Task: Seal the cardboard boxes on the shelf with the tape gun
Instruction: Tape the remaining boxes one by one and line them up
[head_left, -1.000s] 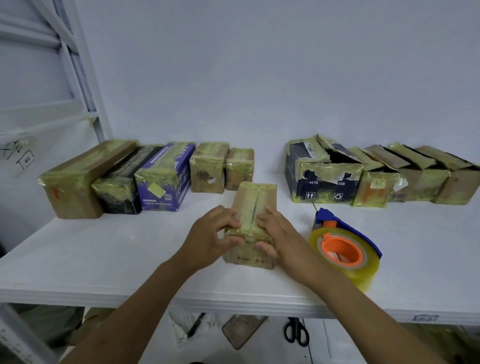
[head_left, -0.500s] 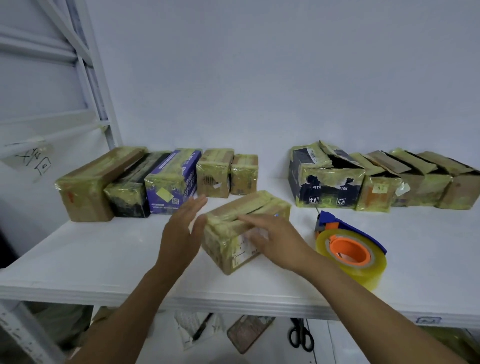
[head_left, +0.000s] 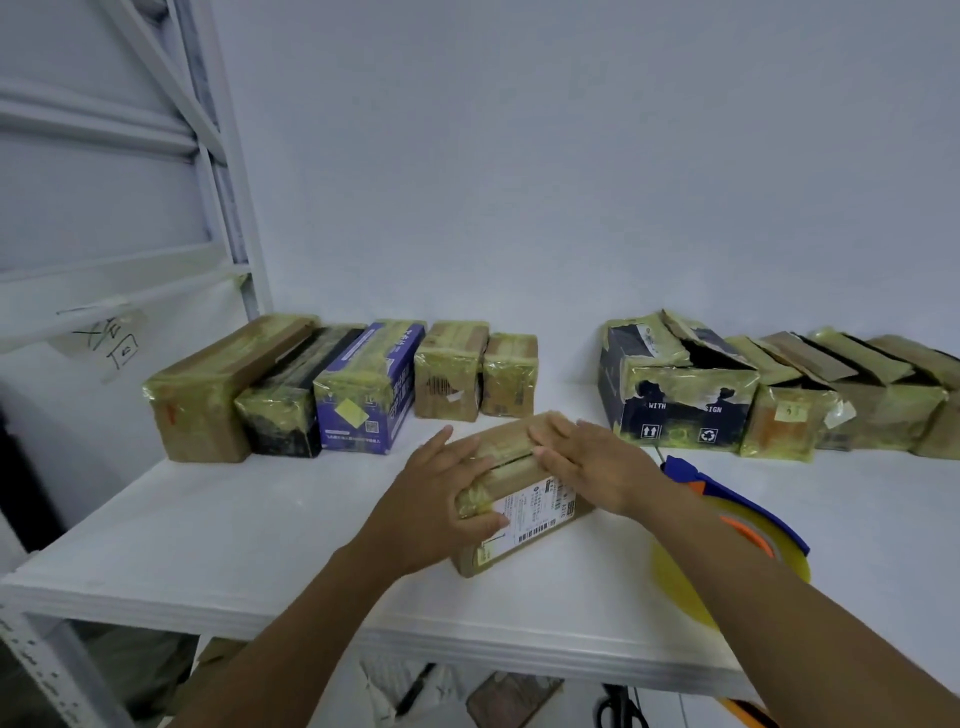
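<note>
White shelf (head_left: 208, 545) vs white wall (head_left: 571, 182), taped boxes (head_left: 363, 384) at back. Cardboard box (head_left: 524, 519) mid-shelf: left grip (head_left: 441, 499) clamps its near end w/ thumb, right grip (head_left: 597, 462) flat on top, fingers straight. Tape gun (head_left: 696, 478) just right.

A small cardboard box (head_left: 527, 512) lies slantwise on the white shelf (head_left: 234, 545), its shipping label facing the camera. The left hand (head_left: 441, 501) grips its near end, fingers on top and thumb on the label side. The right hand (head_left: 597, 465) lies flat on the top flaps. The tape gun (head_left: 737, 506) rests just right of the box, partly behind the right forearm.
</note>
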